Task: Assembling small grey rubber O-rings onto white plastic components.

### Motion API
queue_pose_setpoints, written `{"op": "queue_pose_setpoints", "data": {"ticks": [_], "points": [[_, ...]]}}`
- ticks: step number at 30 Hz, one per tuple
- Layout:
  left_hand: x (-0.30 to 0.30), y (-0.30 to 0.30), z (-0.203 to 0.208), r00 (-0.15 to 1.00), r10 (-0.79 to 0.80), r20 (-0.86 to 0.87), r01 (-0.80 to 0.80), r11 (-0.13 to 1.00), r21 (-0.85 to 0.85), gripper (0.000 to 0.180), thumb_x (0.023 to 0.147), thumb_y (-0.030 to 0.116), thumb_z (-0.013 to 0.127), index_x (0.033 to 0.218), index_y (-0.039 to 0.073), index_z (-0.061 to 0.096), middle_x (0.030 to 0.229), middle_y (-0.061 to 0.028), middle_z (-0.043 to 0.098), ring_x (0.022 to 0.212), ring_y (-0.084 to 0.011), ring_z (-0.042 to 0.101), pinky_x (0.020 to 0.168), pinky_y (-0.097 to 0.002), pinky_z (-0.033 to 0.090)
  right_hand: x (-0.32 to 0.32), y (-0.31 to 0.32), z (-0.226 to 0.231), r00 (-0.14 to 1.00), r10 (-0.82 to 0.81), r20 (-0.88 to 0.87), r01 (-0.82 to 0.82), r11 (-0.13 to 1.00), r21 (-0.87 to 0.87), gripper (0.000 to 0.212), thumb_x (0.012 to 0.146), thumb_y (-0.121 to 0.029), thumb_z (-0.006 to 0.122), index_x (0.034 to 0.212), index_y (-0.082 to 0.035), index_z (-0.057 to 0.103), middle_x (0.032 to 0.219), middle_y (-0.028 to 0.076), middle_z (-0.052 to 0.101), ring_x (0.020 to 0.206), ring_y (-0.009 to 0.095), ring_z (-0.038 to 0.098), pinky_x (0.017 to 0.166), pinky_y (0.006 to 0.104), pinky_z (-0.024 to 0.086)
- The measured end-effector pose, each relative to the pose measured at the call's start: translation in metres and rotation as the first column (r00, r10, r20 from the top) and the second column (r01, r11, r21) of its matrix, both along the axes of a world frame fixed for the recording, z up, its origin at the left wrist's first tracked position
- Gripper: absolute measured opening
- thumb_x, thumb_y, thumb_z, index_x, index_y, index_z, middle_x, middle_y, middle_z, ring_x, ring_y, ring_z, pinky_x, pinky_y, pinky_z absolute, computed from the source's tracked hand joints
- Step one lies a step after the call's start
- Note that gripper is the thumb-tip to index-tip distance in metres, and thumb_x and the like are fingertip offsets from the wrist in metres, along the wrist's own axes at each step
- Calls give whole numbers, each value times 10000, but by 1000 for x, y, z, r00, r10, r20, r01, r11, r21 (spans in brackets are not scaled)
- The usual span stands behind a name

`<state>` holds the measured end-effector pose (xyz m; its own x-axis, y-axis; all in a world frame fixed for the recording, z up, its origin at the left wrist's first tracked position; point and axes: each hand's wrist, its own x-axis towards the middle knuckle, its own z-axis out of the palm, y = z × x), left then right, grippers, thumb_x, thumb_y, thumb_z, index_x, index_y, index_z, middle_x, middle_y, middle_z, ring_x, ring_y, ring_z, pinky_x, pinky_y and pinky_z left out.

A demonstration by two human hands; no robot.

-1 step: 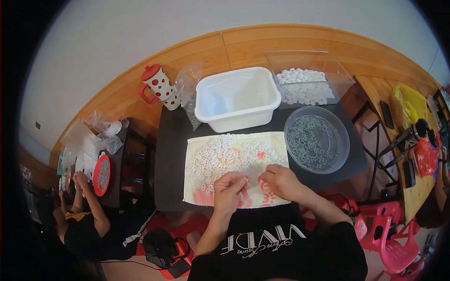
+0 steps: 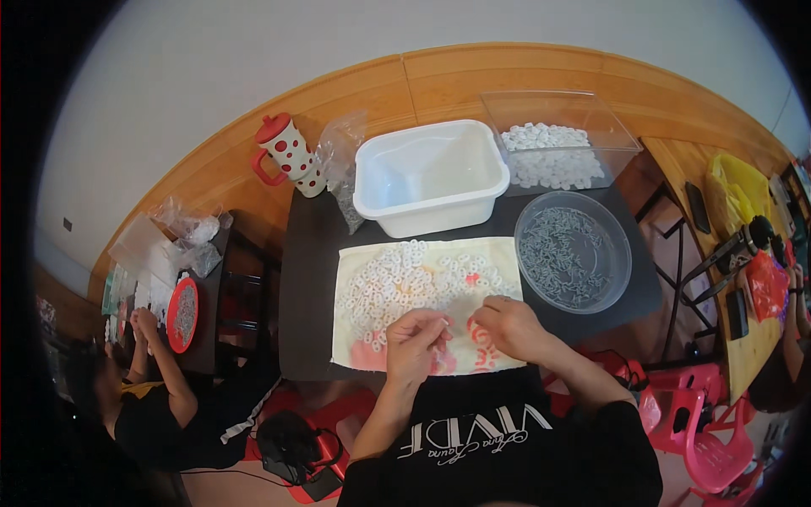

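A pale cloth [image 2: 498, 258] with pink marks lies on the dark table [image 2: 308, 279], and many small white rings [image 2: 397, 283] are spread over it. My left hand [image 2: 414, 345] hovers over the cloth's near edge with its fingertips pinched on a white ring. My right hand [image 2: 508, 325] is close beside it, fingers curled toward the left hand. Whatever they pinch is too small to see. A round clear bowl [image 2: 573, 252] of small grey pieces stands just right of the cloth.
Behind the cloth stand a white tub [image 2: 431, 177], a clear box [image 2: 553, 152] of white rings, a red-dotted pitcher [image 2: 287, 152] and plastic bags [image 2: 340, 160]. Another person [image 2: 144, 406] works at the left by a red plate [image 2: 182, 314]. Red chairs [image 2: 701, 439] stand at the right.
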<state>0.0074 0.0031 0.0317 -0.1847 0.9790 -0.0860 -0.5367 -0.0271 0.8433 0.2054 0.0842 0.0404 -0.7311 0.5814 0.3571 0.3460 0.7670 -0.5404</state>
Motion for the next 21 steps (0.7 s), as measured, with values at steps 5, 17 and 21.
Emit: {"op": "queue_pose_setpoints", "data": {"ticks": [5,17,21], "points": [[-6,5,-7,980,-91,177,79,994,70,163,914,-14,604,1060,-4,675,888,-120,696,705,-145,647,583,-233,501,-8,-5,6,982,-44,-181,13,985,-173,115,779,5,614,888,-31,613,819,132,554,771,308,592,650,376,475],[-1,-6,5,999,21,-46,-16,995,94,225,878,-27,652,1101,-14,681,847,-80,686,678,-101,607,585,-221,492,-45,-30,15,779,-220,-588,-203,797,-568,164,856,130,613,989,41,644,944,67,595,866,118,573,765,230,458],[-2,-11,6,994,30,-101,-19,993,114,213,885,-17,652,1095,-7,684,828,-67,678,651,-90,596,541,-208,477,-49,-36,16,738,-287,-610,-197,774,-602,186,851,132,620,1014,43,635,946,64,614,880,107,583,790,225,468]]}}
